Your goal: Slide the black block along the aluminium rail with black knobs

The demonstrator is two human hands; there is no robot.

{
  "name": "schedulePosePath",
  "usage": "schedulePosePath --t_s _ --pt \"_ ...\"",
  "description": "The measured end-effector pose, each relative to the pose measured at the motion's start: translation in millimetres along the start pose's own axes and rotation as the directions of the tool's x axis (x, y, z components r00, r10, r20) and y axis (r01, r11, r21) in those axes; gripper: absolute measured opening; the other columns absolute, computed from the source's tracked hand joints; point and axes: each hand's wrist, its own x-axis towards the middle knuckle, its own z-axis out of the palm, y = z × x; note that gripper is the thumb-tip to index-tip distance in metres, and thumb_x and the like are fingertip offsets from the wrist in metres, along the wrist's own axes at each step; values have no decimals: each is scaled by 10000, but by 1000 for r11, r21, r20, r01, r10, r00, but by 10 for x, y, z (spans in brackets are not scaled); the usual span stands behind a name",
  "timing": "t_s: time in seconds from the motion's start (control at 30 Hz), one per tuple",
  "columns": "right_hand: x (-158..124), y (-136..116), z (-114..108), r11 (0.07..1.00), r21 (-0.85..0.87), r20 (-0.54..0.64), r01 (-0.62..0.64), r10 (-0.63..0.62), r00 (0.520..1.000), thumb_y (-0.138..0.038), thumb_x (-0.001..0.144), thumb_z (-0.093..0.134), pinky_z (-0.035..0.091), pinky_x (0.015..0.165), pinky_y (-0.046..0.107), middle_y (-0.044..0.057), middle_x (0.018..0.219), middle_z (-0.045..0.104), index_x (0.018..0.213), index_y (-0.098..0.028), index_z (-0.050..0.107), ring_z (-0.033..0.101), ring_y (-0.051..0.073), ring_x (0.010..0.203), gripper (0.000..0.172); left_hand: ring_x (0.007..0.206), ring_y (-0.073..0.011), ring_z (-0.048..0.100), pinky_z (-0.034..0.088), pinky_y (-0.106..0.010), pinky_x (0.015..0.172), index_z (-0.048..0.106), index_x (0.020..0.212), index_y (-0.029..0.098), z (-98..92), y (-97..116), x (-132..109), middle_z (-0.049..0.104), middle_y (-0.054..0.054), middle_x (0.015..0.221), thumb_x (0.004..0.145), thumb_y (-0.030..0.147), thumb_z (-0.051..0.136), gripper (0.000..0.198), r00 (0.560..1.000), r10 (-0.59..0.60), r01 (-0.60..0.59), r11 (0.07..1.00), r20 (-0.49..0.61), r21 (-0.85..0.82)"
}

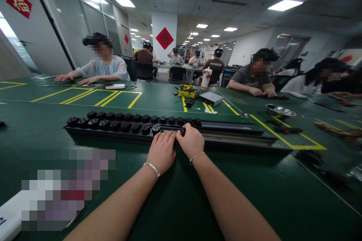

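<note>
A long black rail (243, 145) with an open channel lies across the green table before me. Along its left half sits a row of round black socket modules (123, 127). Just behind it, a second black rail (232, 124) carries another row of similar modules (137, 118). My left hand (162, 151) curls its fingers over the front edge of the near rail, right of its last seated module; the thumb is hidden. Beside it, my right hand (192, 141) pinches a small black module (183, 131) at the channel, most of it covered by the fingers.
A blurred-out item beside a white object (13, 211) lies front left. Farther back are a yellow box (187, 91), a grey box (210, 98), a white cup (206, 78) and a metal bowl (280, 111). Several people sit around the tables. Yellow tape (308, 147) marks the tabletop.
</note>
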Motion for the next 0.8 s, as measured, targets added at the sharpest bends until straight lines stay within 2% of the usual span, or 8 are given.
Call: schedulePosePath --t_s 0.2,0.3,0.4,0.5,0.6,0.8 --pt "-4 2 1 1000 3 -1 -5 5 1000 -350 793 474 374 715 259 33 797 644 863 -210 549 591 176 807 173 1121 -218 480 265 -409 1048 463 1215 207 28 -18 7 584 -71 1167 725 166 488 492 999 9 -11 999 -37 -35" --pt "-3 4 4 1000 7 -1 2 -2 1000 -351 797 469 373 718 264 41 805 643 875 -207 549 589 178 810 183 1077 -216 496 300 -417 1023 478 1178 194 40 -16 15 595 -70 1117 730 149 479 450 995 -19 7 993 -99 -117" --pt "-5 11 19 1000 15 -9 4 -4 1000 -346 792 479 370 722 264 43 805 641 872 -206 549 588 178 813 175 1017 -213 501 392 -393 924 514 1061 182 37 22 12 585 -76 1048 727 123 465 343 982 -87 47 972 -168 -228" --pt "-12 24 44 999 29 -32 17 -16 999 -336 786 492 365 730 260 37 799 637 851 -209 546 582 174 820 153 847 -185 516 441 -350 794 515 854 203 38 74 -2 559 -35 840 738 115 436 166 988 -94 51 947 -122 -318" --pt "-22 37 68 998 37 -72 42 -39 997 -330 783 502 360 734 260 21 788 633 828 -213 543 574 172 803 132 789 -149 516 447 -293 734 474 794 215 63 87 -16 527 -12 812 701 53 391 204 992 -110 73 892 -56 -447" --pt "-35 42 86 997 42 -106 60 -55 993 -338 789 513 352 749 263 20 795 630 814 -212 542 559 171 804 132 742 -135 509 444 -286 702 450 730 212 89 28 -21 498 -10 827 612 13 372 244 985 -171 157 844 20 -512"
